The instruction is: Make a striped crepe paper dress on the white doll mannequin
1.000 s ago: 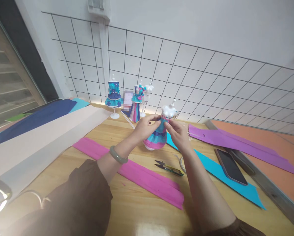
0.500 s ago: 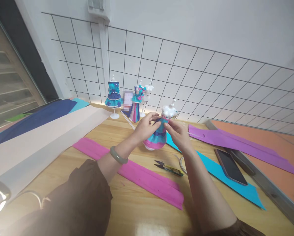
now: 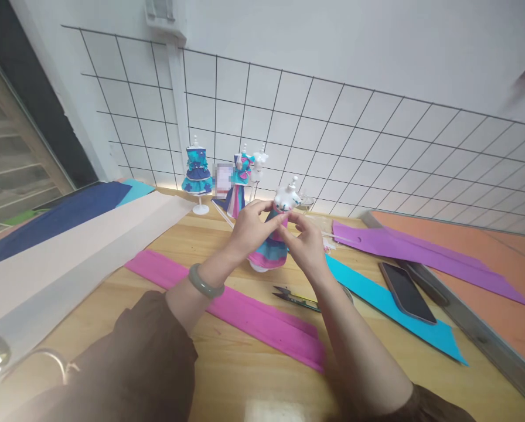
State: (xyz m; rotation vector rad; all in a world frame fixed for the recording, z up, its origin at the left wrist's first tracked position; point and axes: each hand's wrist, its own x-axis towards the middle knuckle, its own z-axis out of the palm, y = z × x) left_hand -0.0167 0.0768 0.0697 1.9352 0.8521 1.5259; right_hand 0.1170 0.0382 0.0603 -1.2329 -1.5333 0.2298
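A small white mannequin (image 3: 286, 198) stands upright near the middle of the table, dressed in a blue and pink skirt (image 3: 268, 254). On its left side my left hand (image 3: 254, 227) is closed on the dress at the waist, thumb and fingers pressed to the cloth. My right hand (image 3: 305, 239) pinches the dress from the right, its fingertips close to the left thumb. Both hands partly cover the waist. Black-bladed snips (image 3: 294, 297) lie on the wood below, partly behind my right forearm.
Dressed mannequins (image 3: 197, 171) (image 3: 240, 176) and a bare one (image 3: 259, 166) stand behind. Pink cloth (image 3: 262, 325), blue cloth (image 3: 368, 290), purple cloth (image 3: 429, 255), a phone (image 3: 407, 292) and pale sheets (image 3: 91, 246) lie around. A wire grid (image 3: 315, 117) lines the wall.
The view has shifted slightly. The mannequin appears turned, with more pink showing at its waist. My right hand has moved in closer and hides more of the snips and the ring beside them.
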